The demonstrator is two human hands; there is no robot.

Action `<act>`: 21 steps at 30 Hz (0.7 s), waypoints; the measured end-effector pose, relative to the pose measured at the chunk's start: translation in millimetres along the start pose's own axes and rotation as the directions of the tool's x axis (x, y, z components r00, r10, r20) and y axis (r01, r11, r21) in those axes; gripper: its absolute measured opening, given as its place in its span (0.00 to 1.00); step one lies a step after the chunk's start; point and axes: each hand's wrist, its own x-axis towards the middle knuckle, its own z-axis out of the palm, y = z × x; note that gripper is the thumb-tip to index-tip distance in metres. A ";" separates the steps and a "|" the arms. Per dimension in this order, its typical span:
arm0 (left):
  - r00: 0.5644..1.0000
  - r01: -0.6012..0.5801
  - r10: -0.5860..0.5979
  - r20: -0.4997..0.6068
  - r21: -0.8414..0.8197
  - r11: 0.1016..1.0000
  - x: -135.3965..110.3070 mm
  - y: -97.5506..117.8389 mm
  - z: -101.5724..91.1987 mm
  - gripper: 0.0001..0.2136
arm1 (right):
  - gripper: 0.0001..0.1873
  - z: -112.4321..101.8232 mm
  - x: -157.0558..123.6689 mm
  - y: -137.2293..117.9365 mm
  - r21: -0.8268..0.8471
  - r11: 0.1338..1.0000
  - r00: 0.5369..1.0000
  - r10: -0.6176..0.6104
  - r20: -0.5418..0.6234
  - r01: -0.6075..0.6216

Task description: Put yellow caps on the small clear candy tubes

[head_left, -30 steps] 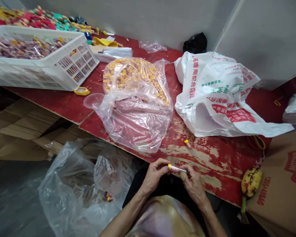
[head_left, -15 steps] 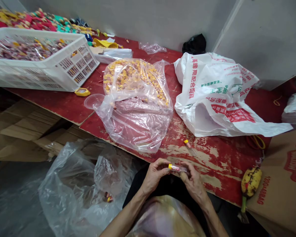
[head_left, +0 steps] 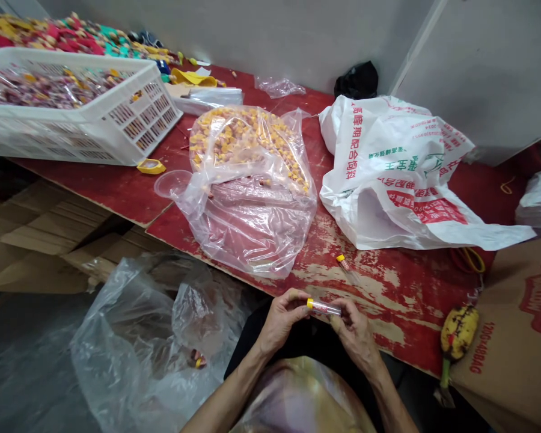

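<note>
Between my hands lies a small clear tube (head_left: 327, 308) with a yellow cap and a red-and-white label, held nearly level above my lap. My left hand (head_left: 285, 316) pinches its capped end between thumb and fingers. At the clear end, my right hand (head_left: 352, 323) grips the tube with thumb and fingertips. A second yellow-capped tube (head_left: 344, 266) rests on the worn red table (head_left: 315, 252) just beyond my right hand. Farther back sits a large clear plastic bag (head_left: 252, 222) full of small yellow-topped pieces.
A white plastic crate (head_left: 85, 132) of wrapped pieces stands at left, with a yellow tape roll (head_left: 151, 166) beside it. A white printed sack (head_left: 388, 174) lies at right. A carton (head_left: 514, 313) and a banana-shaped object (head_left: 460, 334) are by the right edge; a clear bag (head_left: 130, 337) hangs below.
The tube has turned slightly in my fingers, and its clear end shows more plainly. Both hands stay in nearly the same place.
</note>
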 end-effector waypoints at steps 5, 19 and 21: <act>1.000 -0.008 0.008 0.011 0.000 1.000 -1.2 -0.4 0.4 0.10 | 0.26 0.9 0.4 7.0 -0.047 0.999 1.000 -0.019 -0.017 0.018; 1.000 0.005 -0.005 -0.011 0.004 1.000 -2.6 2.8 2.3 0.11 | 0.21 -0.6 0.5 0.6 -0.097 0.995 1.000 -0.024 -0.013 0.022; 1.000 -0.002 0.002 -0.013 0.002 1.000 -2.5 1.8 1.7 0.11 | 0.20 -1.7 0.2 -0.2 -0.107 0.994 1.000 -0.020 -0.010 0.019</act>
